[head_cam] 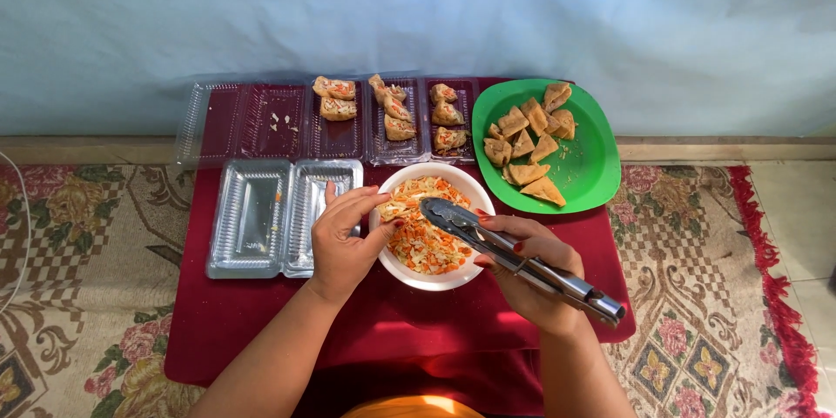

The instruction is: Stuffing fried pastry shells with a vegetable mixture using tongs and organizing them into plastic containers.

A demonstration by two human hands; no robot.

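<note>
Centrally, left hand [342, 244] pinching tofu pocket [394, 207] at bowl [433, 277] rim, right hand [533, 283] gripping tongs [520, 259]

Left of the left hand's fingers [353, 202] clear trays [261, 218] crowd; beyond the fingertips filled trays [396, 122] block; bare red cloth [261, 313] lies nearer.

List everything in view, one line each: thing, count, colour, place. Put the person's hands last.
white bowl: one, white, centre of table, holds shredded orange and pale vegetables
green plate: one, green, back right
unfilled tofu pieces: about ten, tan, on the green plate
filled tofu pieces: about eight, tan, in the clear trays at the back
clear trays: several, clear plastic, back row and front left
table: one, dark red cloth, centre
carpet: one, patterned beige and red, under the table
tongs: one pair, metal, over the bowl
tofu pocket: one, tan, over the bowl's left rim
left hand: holds the tofu pocket
right hand: grips the tongs
</note>
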